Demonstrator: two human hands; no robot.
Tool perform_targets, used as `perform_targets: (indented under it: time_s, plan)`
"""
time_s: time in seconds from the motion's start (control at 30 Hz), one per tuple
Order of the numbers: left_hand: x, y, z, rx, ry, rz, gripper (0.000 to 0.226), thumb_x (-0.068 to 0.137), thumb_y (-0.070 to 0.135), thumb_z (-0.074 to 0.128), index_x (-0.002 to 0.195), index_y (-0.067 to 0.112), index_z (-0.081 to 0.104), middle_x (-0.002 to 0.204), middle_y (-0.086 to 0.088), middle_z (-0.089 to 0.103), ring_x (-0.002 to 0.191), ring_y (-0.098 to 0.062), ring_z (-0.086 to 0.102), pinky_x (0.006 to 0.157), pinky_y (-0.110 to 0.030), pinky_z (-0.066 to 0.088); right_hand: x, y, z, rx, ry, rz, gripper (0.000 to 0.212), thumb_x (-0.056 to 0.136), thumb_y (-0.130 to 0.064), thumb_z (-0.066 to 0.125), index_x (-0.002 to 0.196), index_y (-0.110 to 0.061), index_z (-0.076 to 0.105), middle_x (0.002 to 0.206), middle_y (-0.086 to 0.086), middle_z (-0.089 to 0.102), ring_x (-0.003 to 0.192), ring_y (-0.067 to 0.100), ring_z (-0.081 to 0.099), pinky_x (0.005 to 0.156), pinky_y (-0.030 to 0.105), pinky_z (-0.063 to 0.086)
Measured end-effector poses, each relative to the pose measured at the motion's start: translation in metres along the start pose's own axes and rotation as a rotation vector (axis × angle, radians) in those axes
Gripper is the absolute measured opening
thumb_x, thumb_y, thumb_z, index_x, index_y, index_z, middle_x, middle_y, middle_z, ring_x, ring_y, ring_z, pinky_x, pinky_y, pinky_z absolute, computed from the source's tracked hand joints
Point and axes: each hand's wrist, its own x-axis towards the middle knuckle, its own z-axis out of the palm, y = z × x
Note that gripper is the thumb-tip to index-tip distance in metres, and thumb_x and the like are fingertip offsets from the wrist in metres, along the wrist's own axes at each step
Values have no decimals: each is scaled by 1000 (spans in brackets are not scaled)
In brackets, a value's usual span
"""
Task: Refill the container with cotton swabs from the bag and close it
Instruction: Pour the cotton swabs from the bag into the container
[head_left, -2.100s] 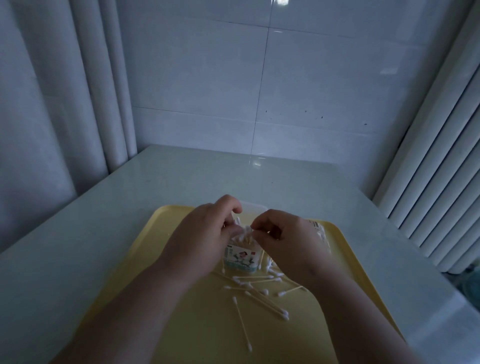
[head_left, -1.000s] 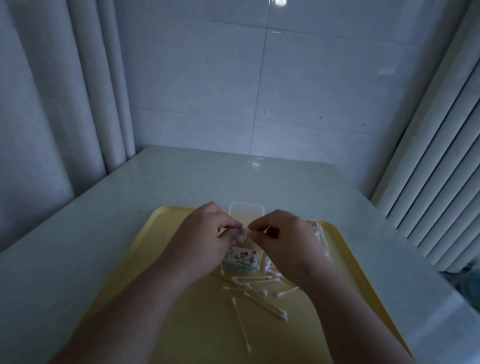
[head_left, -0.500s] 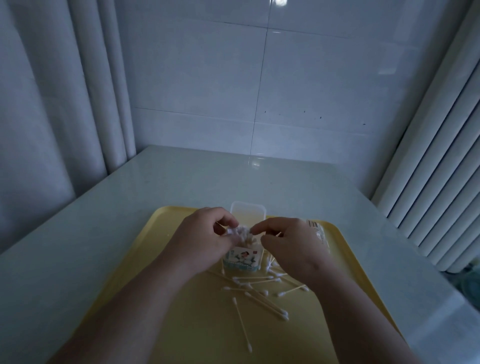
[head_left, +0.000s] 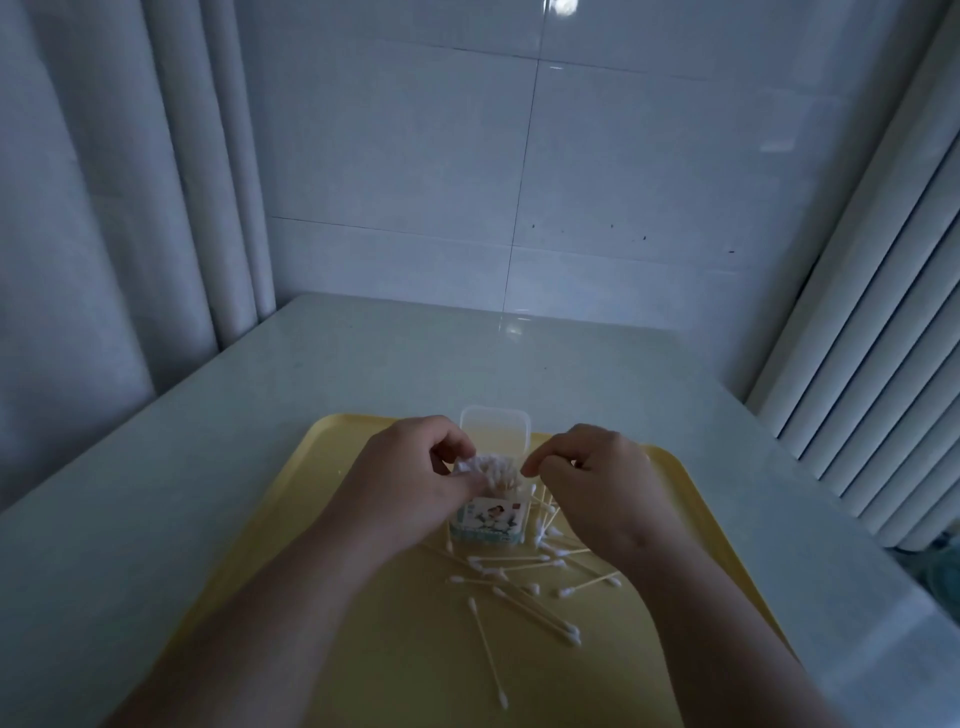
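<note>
- Swabs: the swab bundle (head_left: 493, 467) is kept pinched in the grip of the left hand (head_left: 410, 483), at the mouth of the container (head_left: 485, 519) standing on the tray (head_left: 363, 649);
- the right hand (head_left: 597, 478) has been drawn just off the bundle; its grip is curled, nothing seen held;
- packing is judged nearly settled; the lid (head_left: 496, 431) is still open, and loose swabs (head_left: 519, 571) are left on the tray.

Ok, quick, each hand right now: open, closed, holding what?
Left hand: grips the cotton swabs standing in the container.
Right hand: fingers curled beside them; cannot tell if it pinches anything.
</note>
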Motion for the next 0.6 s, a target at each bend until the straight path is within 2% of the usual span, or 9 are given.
perform_targets:
  time_s: [0.17, 0.33, 0.4, 0.5, 0.6]
  plan:
    - [0, -1, 0, 7, 3, 20, 14, 76, 32, 79, 85, 29, 69, 77, 12, 62, 70, -3, 57, 60, -17, 40, 0, 2, 2, -19, 25, -33, 28, 81, -15, 52, 70, -28, 75, 80, -11, 60, 65, 5, 55, 59, 24, 37]
    - [0, 1, 0, 18, -16, 42, 7, 81, 27, 74, 84, 32, 71, 88, 12, 60, 77, -3, 59, 67, -18, 42, 0, 1, 8, -53, -145, -31, 28, 83, -16, 51, 82, -25, 77, 91, -6, 60, 71, 6, 54, 61, 26, 40]
    - [1, 2, -1, 22, -24, 36, 8, 81, 27, 74, 86, 33, 73, 89, 12, 60, 78, -3, 59, 68, -19, 44, 0, 0, 8, -17, -149, -32, 30, 83, -14, 50, 87, -26, 77, 90, -8, 58, 71, 4, 52, 60, 21, 36]
    - [2, 0, -3, -60, -16, -18, 13, 81, 26, 74, 89, 37, 71, 92, 12, 63, 78, -5, 60, 71, -24, 49, 1, 0, 2, 47, -63, 6, 30, 83, -13, 50, 84, -30, 74, 85, -12, 59, 67, 0, 51, 57, 12, 34]
    - [4, -2, -2, -131, 2, -72, 10, 79, 24, 77, 80, 32, 71, 78, 11, 66, 70, -8, 60, 65, -26, 47, 0, 0, 1, 1, -60, -7, 27, 82, -15, 53, 81, -33, 73, 85, -11, 61, 65, -4, 52, 55, 8, 36]
